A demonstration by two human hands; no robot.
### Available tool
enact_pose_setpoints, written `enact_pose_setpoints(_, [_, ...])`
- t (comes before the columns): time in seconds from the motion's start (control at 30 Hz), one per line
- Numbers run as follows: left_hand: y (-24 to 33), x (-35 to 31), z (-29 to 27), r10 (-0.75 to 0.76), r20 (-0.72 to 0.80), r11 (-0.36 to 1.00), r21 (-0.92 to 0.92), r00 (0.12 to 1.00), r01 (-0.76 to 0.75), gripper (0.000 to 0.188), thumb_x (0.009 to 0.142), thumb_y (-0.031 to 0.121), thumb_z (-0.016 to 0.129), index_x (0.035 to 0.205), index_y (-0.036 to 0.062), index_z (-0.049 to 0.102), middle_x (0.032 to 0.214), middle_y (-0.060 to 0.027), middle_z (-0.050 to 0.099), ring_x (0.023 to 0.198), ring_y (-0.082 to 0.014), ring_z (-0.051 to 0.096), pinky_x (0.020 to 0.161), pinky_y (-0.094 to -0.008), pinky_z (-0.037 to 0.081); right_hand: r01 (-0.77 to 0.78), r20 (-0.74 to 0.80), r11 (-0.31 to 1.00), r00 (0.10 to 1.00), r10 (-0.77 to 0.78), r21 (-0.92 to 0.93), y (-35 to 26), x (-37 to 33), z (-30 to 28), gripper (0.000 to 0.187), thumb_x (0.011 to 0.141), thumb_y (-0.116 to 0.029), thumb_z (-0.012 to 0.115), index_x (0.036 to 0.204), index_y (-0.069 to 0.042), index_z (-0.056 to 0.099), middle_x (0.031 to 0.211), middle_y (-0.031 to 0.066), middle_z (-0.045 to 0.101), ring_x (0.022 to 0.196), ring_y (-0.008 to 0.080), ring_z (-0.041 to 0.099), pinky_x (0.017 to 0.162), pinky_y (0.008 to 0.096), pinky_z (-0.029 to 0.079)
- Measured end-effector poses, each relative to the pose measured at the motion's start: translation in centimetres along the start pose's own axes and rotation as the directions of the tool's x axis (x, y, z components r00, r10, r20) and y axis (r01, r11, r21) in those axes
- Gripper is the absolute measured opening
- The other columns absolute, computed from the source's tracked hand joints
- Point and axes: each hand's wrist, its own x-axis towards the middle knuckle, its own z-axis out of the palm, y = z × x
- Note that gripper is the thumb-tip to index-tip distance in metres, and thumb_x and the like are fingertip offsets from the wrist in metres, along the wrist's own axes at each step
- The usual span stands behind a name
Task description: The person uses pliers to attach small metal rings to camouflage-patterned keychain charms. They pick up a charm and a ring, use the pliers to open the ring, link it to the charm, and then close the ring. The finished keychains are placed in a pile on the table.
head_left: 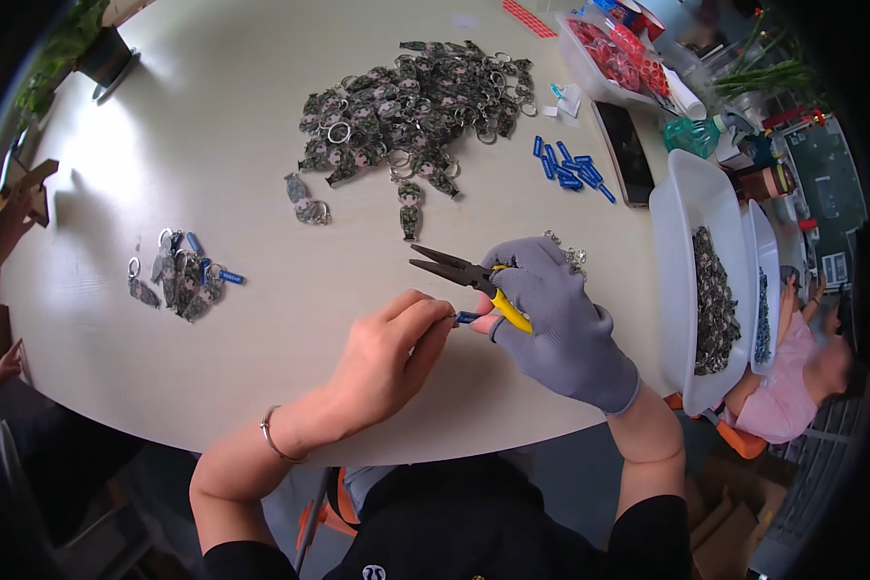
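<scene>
A small blue tag (467, 317) is held between my two hands near the table's front edge. My left hand (382, 353) is bare and pinches at its left end; what else is in that pinch is hidden. In a grey glove, my right hand (570, 329) grips needle-nose pliers (469, 275) with yellow handles, jaws slightly parted and pointing left, while its fingertips touch the tag's right end. Small metal links (574, 255) lie beyond the glove. Single camouflage figure keychains (410, 210) rest ahead, below a large keychain pile (396, 116). Several keychains with blue tags (191, 280) lie left.
Loose blue tags (568, 166) lie beside a dark phone (624, 155). Along the right edge stand a white bin of figures (679, 188), a narrower bin (762, 242), a green bottle (693, 136) and a container of red pieces (604, 63). A person in pink (788, 391) sits at right.
</scene>
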Motion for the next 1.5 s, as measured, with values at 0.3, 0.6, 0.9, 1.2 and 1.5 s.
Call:
enact_pose_setpoints(0.3, [0.0,0.0,0.1,0.113,0.019,0.979,0.166,0.993,-0.115,0.018,0.082,-0.004,0.065,0.098,-0.0005,0.060,0.086,-0.0127,0.061,0.069,-0.0306,0.062,0.058,-0.0377,0.051,-0.055,0.104,0.998,0.993,0.056,-0.008,0.1,0.7,-0.1,0.013,0.072,-0.003,0.071,0.079,-0.001,0.061,0.091,0.0119,0.057,0.088,0.0302,0.054,0.077,0.0392,0.044])
enact_pose_setpoints(0.6, [-0.4,-0.1,0.2,0.158,0.047,0.963,0.212,0.986,-0.164,0.019,0.081,-0.006,0.064,0.099,-0.0011,0.060,0.086,-0.0120,0.061,0.064,-0.0271,0.060,0.055,-0.0352,0.048,-0.124,0.239,0.991,0.962,0.131,-0.045,0.5,1.2,-0.5,0.014,0.073,-0.010,0.072,0.077,-0.001,0.063,0.093,0.0129,0.059,0.089,0.0308,0.056,0.078,0.0399,0.046])
enact_pose_setpoints(0.9, [-0.4,0.0,0.1,0.208,0.084,0.931,0.287,0.974,-0.224,0.019,0.079,0.001,0.067,0.096,0.0010,0.061,0.086,-0.0107,0.061,0.068,-0.0288,0.062,0.060,-0.0383,0.050,-0.098,0.288,0.994,0.952,0.107,-0.045,0.9,1.5,-1.0,0.014,0.072,-0.011,0.073,0.076,-0.002,0.064,0.094,0.0124,0.060,0.089,0.0308,0.057,0.078,0.0396,0.046])
enact_pose_setpoints(1.2, [-0.4,-0.1,-0.1,0.198,0.144,0.921,0.310,0.970,-0.234,0.016,0.079,0.003,0.066,0.093,0.0014,0.060,0.084,-0.0098,0.060,0.067,-0.0281,0.061,0.060,-0.0377,0.050,-0.107,0.266,0.991,0.956,0.125,-0.084,0.4,1.4,-0.7,0.014,0.071,-0.010,0.074,0.075,-0.001,0.064,0.093,0.0121,0.061,0.089,0.0301,0.057,0.079,0.0386,0.046])
enact_pose_setpoints(1.5, [-0.5,-0.1,0.0,0.183,0.163,0.934,0.280,0.970,-0.223,0.015,0.080,0.004,0.065,0.094,0.0019,0.059,0.081,-0.0103,0.059,0.068,-0.0290,0.061,0.060,-0.0381,0.050,-0.099,0.330,0.986,0.934,0.139,-0.135,0.6,1.4,-1.0,0.016,0.071,-0.011,0.074,0.078,-0.002,0.064,0.098,0.0115,0.060,0.091,0.0299,0.057,0.081,0.0378,0.046])
